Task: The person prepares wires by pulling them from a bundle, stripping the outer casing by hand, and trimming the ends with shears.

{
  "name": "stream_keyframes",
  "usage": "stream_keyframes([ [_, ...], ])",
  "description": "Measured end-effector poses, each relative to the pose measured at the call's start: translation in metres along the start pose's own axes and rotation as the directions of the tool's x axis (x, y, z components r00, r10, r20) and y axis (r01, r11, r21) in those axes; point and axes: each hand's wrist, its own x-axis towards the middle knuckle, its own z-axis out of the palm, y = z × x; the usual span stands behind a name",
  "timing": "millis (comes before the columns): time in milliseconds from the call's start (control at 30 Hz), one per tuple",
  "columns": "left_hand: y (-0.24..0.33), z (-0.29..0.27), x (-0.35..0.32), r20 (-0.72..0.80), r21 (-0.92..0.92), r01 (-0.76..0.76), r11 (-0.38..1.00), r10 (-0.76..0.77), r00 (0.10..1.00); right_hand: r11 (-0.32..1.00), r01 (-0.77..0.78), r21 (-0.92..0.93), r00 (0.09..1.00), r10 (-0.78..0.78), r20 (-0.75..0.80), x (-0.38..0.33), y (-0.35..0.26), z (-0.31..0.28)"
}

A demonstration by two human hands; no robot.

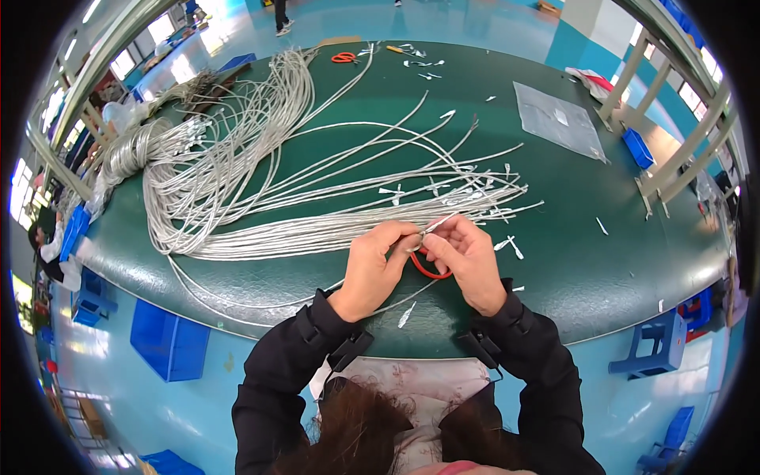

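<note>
My left hand (375, 267) is closed, thumb and forefinger pinching the end of a thin silvery cable. That cable's tail (297, 303) runs back to the left, below the bundle. Touching it at the cable end, my right hand (469, 261) is curled around small red-handled scissors (431, 273); the blades are mostly hidden by fingers. Just beyond both hands lies a thick bundle of silvery cables (293, 237), its loose ends fanned out to the right with white scraps among them. A white tag-like scrap (407, 315) rests on the table nearer to me.
The green table (633, 261) fills the middle. Second red-handled scissors (344, 58) lie at its far side near several white scraps. A clear plastic bag (559, 120) is at the far right. Metal posts (665, 119) and a blue tray (637, 148) stand beyond; a blue bin (169, 339) is on the floor.
</note>
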Motion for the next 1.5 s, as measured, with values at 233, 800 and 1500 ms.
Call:
stream_keyframes([
  [233,-0.004,0.002,0.000,-0.020,0.092,-0.111,0.990,0.113,0.993,0.974,-0.101,0.203,0.995,0.102,0.007,-0.003,-0.001,0.003],
  [800,0.000,0.003,-0.002,-0.034,0.157,-0.159,0.975,0.166,0.986,0.982,-0.048,0.184,0.995,0.062,-0.073,-0.008,0.005,0.011],
  [1500,-0.005,-0.008,0.009,0.424,-0.385,0.459,0.800,-0.288,0.858,0.992,-0.094,0.084,0.994,0.098,-0.042,0.002,-0.010,-0.002],
])
